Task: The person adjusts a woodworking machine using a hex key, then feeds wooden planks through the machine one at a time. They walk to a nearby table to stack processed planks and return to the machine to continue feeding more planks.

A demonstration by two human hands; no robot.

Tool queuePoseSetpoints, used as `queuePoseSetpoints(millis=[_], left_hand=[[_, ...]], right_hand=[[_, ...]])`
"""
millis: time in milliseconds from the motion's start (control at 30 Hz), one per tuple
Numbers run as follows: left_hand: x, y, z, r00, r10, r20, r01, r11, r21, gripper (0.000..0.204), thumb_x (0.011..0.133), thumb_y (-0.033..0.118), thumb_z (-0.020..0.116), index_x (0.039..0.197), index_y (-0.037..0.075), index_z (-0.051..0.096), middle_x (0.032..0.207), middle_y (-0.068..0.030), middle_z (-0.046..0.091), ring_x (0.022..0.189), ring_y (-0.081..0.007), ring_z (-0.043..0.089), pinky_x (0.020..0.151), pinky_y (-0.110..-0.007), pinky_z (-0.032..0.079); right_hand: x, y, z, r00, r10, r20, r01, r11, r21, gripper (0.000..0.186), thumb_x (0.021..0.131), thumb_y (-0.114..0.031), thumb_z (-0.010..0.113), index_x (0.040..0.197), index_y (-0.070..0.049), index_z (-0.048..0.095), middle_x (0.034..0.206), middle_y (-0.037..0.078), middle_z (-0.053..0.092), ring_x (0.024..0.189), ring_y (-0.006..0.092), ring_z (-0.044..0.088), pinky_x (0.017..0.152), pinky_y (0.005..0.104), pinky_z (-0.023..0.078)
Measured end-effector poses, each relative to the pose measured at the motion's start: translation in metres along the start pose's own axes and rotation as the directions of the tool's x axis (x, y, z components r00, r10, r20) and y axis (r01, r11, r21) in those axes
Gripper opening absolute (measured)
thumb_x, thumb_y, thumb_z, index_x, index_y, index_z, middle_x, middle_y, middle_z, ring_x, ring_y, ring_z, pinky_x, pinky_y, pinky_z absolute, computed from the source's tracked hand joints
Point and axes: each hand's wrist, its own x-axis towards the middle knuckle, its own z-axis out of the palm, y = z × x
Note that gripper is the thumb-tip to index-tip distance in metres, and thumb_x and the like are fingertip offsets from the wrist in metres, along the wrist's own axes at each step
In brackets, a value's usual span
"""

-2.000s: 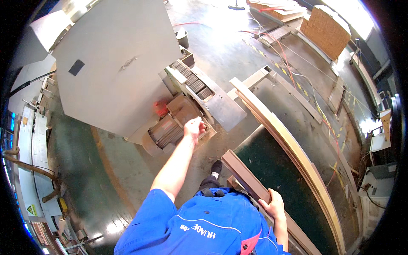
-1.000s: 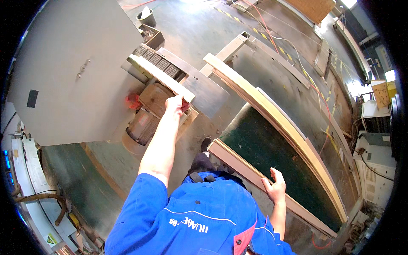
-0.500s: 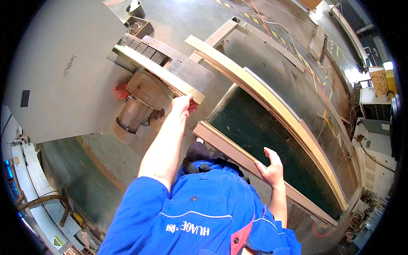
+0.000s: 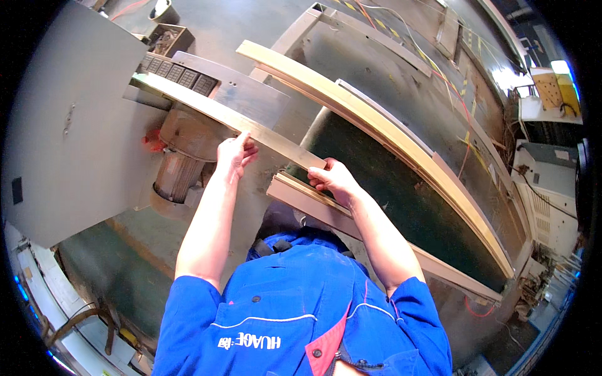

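A long pale wooden strip (image 4: 200, 106) runs from the machine's roller track (image 4: 182, 73) toward me. My left hand (image 4: 238, 153) is closed on the strip's near edge, partway along it. My right hand (image 4: 332, 182) grips the strip's right end. Below that end, a long pinkish-brown profile (image 4: 307, 202) lies along the near edge of a dark green belt surface (image 4: 351, 144). Beyond it, long light wooden lengths (image 4: 376, 113) lie stacked along the far edge. Left of my left hand, under the strip, is a dusty motor (image 4: 172, 175).
A large grey machine panel (image 4: 75, 113) stands at the left. A wooden box (image 4: 169, 41) and a bucket (image 4: 162, 12) sit behind the roller track. A metal frame (image 4: 370, 34), loose cables and floor tape are at the back. A white cabinet (image 4: 545, 194) stands at the right.
The pale strip has come rightward out from the machine with my left hand on it. My right hand has left the pinkish-brown profile, moved up and taken hold of the strip's end.
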Motion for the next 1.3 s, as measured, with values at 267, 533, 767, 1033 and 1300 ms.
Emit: queuePoseSetpoints(millis=[267, 533, 767, 1033, 1300], left_hand=[[-0.037, 0.013, -0.016, 0.625, 0.738, 0.254, -0.587, 0.230, 0.776, 0.048, 0.088, 0.020, 0.078, 0.127, -0.002, 0.060, 0.118, -0.0162, 0.068, 0.107, -0.0312, 0.066, 0.096, -0.040, 0.052], [-0.006, 0.025, -0.049, 0.499, 0.600, 0.625, -0.452, -0.434, 0.779, 0.080, 0.092, 0.024, 0.067, 0.156, -0.006, 0.031, 0.163, -0.0255, 0.032, 0.154, -0.0381, 0.027, 0.127, -0.048, 0.021], [0.009, 0.023, -0.064, 0.428, 0.644, 0.634, -0.471, -0.439, 0.765, 0.074, 0.091, 0.024, 0.062, 0.153, -0.008, 0.037, 0.160, -0.0264, 0.037, 0.153, -0.0394, 0.030, 0.127, -0.049, 0.022], [0.015, 0.022, -0.073, 0.418, 0.669, 0.614, -0.387, -0.480, 0.787, 0.079, 0.084, 0.024, 0.068, 0.151, -0.007, 0.039, 0.160, -0.0245, 0.038, 0.152, -0.0377, 0.032, 0.126, -0.050, 0.023], [0.025, 0.033, -0.080, 0.442, 0.685, 0.580, -0.290, -0.502, 0.814, 0.078, 0.085, 0.026, 0.068, 0.151, -0.006, 0.041, 0.160, -0.0222, 0.039, 0.151, -0.0362, 0.034, 0.125, -0.049, 0.025]], right_hand=[[-0.044, 0.019, -0.030, 0.956, -0.006, -0.293, -0.051, 0.982, -0.184, 0.055, 0.084, -0.026, 0.082, 0.124, 0.007, 0.063, 0.101, 0.011, 0.071, 0.081, 0.0165, 0.065, 0.072, 0.0326, 0.055], [-0.075, 0.069, -0.087, 0.913, -0.036, -0.407, -0.105, 0.941, -0.321, 0.051, 0.081, -0.027, 0.084, 0.118, 0.004, 0.067, 0.105, 0.014, 0.074, 0.095, 0.0201, 0.068, 0.084, 0.0352, 0.055], [-0.121, 0.073, -0.126, 0.944, 0.036, -0.328, -0.092, 0.983, -0.157, 0.030, 0.084, -0.016, 0.079, 0.105, 0.000, 0.065, 0.082, 0.002, 0.064, 0.071, 0.0109, 0.057, 0.063, 0.0296, 0.048], [-0.143, 0.075, -0.146, 0.810, -0.285, -0.513, -0.283, 0.576, -0.767, 0.051, 0.081, -0.033, 0.081, 0.114, 0.004, 0.067, 0.104, 0.017, 0.071, 0.099, 0.0276, 0.068, 0.089, 0.0391, 0.054], [-0.097, 0.032, -0.064, 0.759, -0.619, -0.203, 0.104, 0.423, -0.900, 0.045, 0.081, -0.031, 0.082, 0.112, -0.001, 0.068, 0.112, 0.017, 0.069, 0.108, 0.0355, 0.063, 0.097, 0.0446, 0.050]])
